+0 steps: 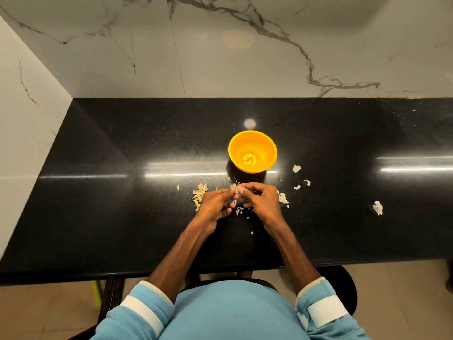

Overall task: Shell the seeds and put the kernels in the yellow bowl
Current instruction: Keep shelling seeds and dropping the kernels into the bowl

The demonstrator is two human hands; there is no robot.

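A yellow bowl point(252, 149) stands on the black counter point(122, 204) and holds a few pale kernels point(249, 159) at its bottom. Just in front of the bowl my left hand point(215, 203) and my right hand point(261, 197) meet fingertip to fingertip, both pinching one small pale seed point(236, 190). A small heap of unshelled seeds point(199, 193) lies on the counter beside my left hand, partly hidden by its fingers.
White shell scraps point(296, 168) are scattered to the right of the bowl, with a larger bit point(377, 207) farther right and crumbs under my hands. Marble walls close the counter at the back and left. A dark stool point(343, 285) stands below the front edge.
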